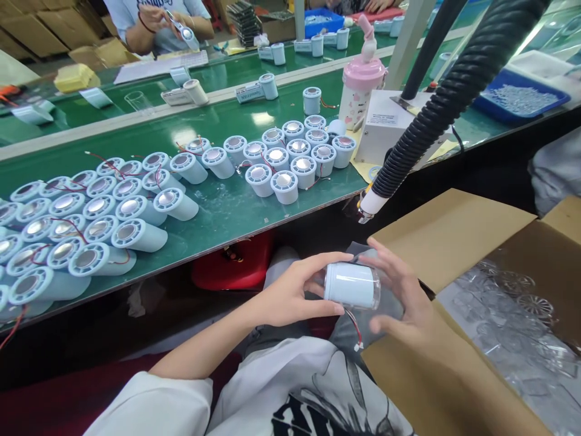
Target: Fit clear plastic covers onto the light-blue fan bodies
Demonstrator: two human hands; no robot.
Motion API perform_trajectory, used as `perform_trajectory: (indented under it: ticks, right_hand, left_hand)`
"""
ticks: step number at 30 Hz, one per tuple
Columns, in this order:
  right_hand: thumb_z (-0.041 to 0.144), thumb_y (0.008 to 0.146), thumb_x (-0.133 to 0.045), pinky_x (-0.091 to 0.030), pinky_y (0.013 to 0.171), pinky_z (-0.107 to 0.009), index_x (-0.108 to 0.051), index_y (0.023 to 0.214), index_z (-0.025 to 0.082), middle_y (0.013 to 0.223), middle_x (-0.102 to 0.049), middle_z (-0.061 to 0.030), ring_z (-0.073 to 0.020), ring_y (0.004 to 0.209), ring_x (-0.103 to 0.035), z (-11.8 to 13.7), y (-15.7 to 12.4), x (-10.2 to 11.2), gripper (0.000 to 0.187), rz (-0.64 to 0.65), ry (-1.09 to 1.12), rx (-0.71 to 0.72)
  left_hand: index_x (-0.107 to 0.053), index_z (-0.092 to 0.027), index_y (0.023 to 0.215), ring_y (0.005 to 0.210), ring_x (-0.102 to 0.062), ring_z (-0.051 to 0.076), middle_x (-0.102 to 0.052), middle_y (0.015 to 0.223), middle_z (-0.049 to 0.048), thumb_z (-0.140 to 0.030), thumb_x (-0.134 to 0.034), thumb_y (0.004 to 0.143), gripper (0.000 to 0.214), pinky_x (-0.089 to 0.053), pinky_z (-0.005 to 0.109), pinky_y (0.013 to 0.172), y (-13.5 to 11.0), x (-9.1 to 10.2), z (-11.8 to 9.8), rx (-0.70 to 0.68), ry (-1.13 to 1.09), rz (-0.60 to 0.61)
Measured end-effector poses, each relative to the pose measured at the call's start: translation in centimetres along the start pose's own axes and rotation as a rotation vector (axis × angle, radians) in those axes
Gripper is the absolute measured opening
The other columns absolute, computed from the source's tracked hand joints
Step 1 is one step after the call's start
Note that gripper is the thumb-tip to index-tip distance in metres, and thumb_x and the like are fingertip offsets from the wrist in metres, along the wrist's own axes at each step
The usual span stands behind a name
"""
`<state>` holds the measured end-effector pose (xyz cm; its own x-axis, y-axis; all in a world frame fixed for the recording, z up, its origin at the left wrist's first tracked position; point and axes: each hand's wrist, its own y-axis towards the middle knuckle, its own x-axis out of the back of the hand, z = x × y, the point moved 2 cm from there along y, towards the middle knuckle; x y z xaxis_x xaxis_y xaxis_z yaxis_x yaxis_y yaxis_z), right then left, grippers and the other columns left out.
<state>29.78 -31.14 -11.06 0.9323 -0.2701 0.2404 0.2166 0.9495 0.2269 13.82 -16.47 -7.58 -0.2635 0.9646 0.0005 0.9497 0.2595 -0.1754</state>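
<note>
My left hand (302,289) grips a light blue cylindrical housing (348,284) from its left end, over my lap. A clear plastic sleeve (376,289) covers the housing and shows at its right end. From beneath hangs a short red and black wire (353,324) with a white connector. My right hand (403,303), slightly blurred, is spread around the right end, thumb apart from the fingers; whether its fingertips touch the sleeve is unclear. On the green bench ahead stand many similar blue housings (278,158), several with thin red wires.
To my right sits an open cardboard box (454,236) with clear plastic parts (508,327). A black corrugated hose (436,115) slants down above it. Behind are a white box (399,124), a pink-lidded cup (363,75) and a blue tray (521,97). A co-worker (158,24) works across the bench.
</note>
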Motion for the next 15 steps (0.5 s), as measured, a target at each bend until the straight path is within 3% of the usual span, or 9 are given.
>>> perform_trajectory:
  ticks: [2, 4, 8, 10, 12, 15]
  right_hand:
    - [0.019, 0.089, -0.064, -0.044, 0.109, -0.045, -0.038, 0.142, 0.039, 0.154, -0.033, -0.0027, -0.0254, 0.135, -0.041, 0.5, -0.3, 0.1, 0.062, 0.012, -0.276, 0.229]
    - [0.012, 0.09, -0.059, -0.047, 0.106, -0.041, -0.045, 0.138, 0.04, 0.145, -0.047, -0.0004, -0.0232, 0.131, -0.048, 0.8, -0.3, 0.2, 0.058, 0.028, -0.317, 0.236]
    - [0.031, 0.086, -0.067, -0.058, 0.092, -0.04, -0.049, 0.132, 0.046, 0.133, -0.058, 0.0014, -0.0267, 0.118, -0.06, 0.5, -0.4, 0.0, 0.051, 0.067, 0.13, -0.182]
    - [0.032, 0.085, -0.069, -0.06, 0.087, -0.041, -0.054, 0.128, 0.048, 0.128, -0.062, 0.0017, -0.0273, 0.111, -0.064, 0.3, -0.6, -0.1, 0.048, 0.081, 0.338, -0.345]
    - [0.032, 0.083, -0.071, -0.059, 0.087, -0.043, -0.059, 0.125, 0.044, 0.123, -0.065, -0.0003, -0.0294, 0.105, -0.066, 0.1, -0.7, -0.1, 0.045, 0.093, 0.393, -0.448]
    - [0.031, 0.078, -0.076, -0.059, 0.085, -0.044, -0.067, 0.12, 0.036, 0.12, -0.066, -0.0032, -0.0312, 0.096, -0.068, 0.0, -0.5, 0.0, 0.043, 0.081, 0.266, -0.474]
  left_hand:
    - [-0.044, -0.024, 0.139, 0.105, -0.062, 0.023, -0.057, 0.125, 0.0106, -0.03, -0.073, 0.078, 0.067, -0.056, 0.034, 0.083, 0.0, 0.0, 0.1, 0.042, -0.032, 0.03]
    - [-0.043, -0.025, 0.141, 0.1, -0.064, 0.023, -0.059, 0.123, 0.0106, -0.032, -0.074, 0.078, 0.07, -0.057, 0.034, 0.08, 0.0, 0.1, 0.0, 0.053, -0.022, 0.056]
    - [-0.047, -0.026, 0.14, 0.117, -0.058, 0.025, -0.054, 0.135, 0.0093, -0.021, -0.077, 0.074, 0.073, -0.052, 0.035, 0.096, 0.0, 0.3, -0.4, -0.085, 0.028, 0.093]
    - [-0.048, -0.027, 0.14, 0.125, -0.053, 0.025, -0.051, 0.14, 0.0081, -0.016, -0.074, 0.077, 0.069, -0.048, 0.036, 0.103, -0.1, 0.3, -0.4, -0.116, -0.001, 0.115]
    - [-0.046, -0.028, 0.141, 0.124, -0.055, 0.024, -0.051, 0.141, 0.0077, -0.015, -0.071, 0.08, 0.068, -0.048, 0.038, 0.104, -0.2, 0.3, 0.1, -0.083, -0.072, 0.131]
    - [-0.042, -0.029, 0.144, 0.125, -0.055, 0.025, -0.05, 0.143, 0.007, -0.016, -0.073, 0.078, 0.073, -0.046, 0.041, 0.106, -0.1, 0.2, 0.9, -0.023, -0.199, 0.152]
